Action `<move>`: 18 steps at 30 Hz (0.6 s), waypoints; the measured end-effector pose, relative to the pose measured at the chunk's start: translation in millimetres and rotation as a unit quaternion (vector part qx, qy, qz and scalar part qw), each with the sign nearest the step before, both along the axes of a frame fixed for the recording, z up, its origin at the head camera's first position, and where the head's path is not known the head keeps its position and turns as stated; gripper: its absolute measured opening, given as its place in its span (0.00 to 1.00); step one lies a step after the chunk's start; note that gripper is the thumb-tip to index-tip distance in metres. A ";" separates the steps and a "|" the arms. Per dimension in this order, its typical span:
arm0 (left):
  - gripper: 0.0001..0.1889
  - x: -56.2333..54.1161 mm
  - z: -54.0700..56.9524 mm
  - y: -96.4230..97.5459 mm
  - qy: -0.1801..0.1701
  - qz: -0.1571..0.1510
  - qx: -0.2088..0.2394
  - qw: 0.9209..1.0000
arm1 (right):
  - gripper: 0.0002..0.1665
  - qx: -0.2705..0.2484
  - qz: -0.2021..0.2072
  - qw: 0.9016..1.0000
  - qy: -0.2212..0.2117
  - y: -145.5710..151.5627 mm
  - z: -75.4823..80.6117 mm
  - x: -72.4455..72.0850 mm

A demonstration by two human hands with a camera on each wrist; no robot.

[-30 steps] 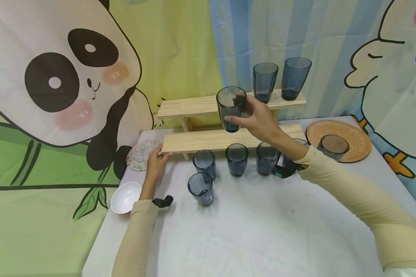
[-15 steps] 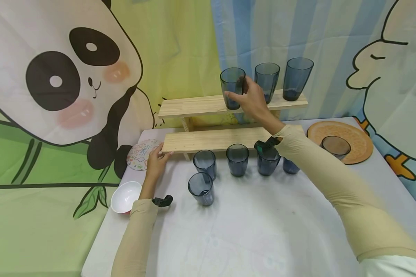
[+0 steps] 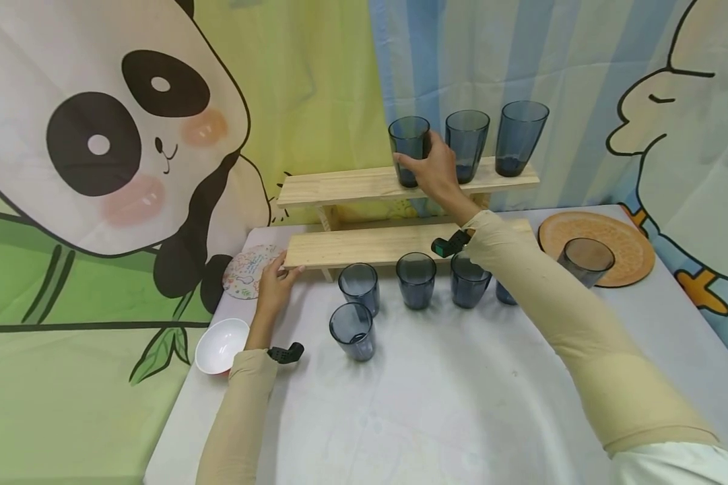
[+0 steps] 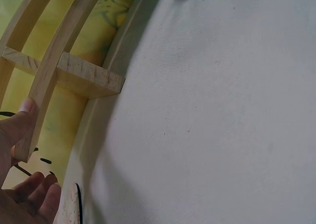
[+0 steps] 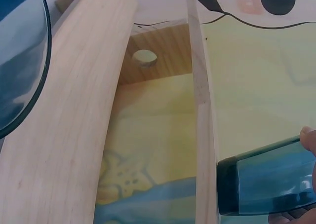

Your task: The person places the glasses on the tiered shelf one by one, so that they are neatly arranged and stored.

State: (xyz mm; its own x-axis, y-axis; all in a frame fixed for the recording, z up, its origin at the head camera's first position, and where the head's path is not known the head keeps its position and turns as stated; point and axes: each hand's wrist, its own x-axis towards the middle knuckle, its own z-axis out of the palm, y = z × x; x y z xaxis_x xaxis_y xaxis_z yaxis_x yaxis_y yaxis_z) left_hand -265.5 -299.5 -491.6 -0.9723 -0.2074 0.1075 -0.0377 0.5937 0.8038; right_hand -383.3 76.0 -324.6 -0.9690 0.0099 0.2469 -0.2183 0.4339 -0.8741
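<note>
My right hand [image 3: 435, 165] grips a blue-grey drinking glass [image 3: 405, 145] by its side. The glass stands upright on the upper board [image 3: 339, 185] of a two-tier wooden rack; in the right wrist view the base of the glass [image 5: 264, 184] meets that board. To its right on the same tier are a second glass [image 3: 468, 141] and a third glass [image 3: 523, 135]. My left hand [image 3: 273, 286] holds the left end of the lower board [image 3: 364, 246]; in the left wrist view the thumb lies on the wood of the rack [image 4: 44, 93].
Several more glasses [image 3: 415, 279] stand on the white table [image 3: 436, 404] before the rack, one glass [image 3: 351, 330] nearer me. A round orange mat [image 3: 630, 252] with a brownish glass [image 3: 586, 259] is at right. A white bowl [image 3: 220, 347] and a floral disc [image 3: 247, 273] are at left.
My right hand has raised the glass from in front of the rack and brought it back onto the upper board, left of the other two. The left hand has stayed on the lower board.
</note>
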 end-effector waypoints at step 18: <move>0.38 1.3 0.8 -1.1 -0.001 -0.005 0.003 1.000 | 0.63 0.032 0.011 0.999 -0.028 4.2 1.3 1.8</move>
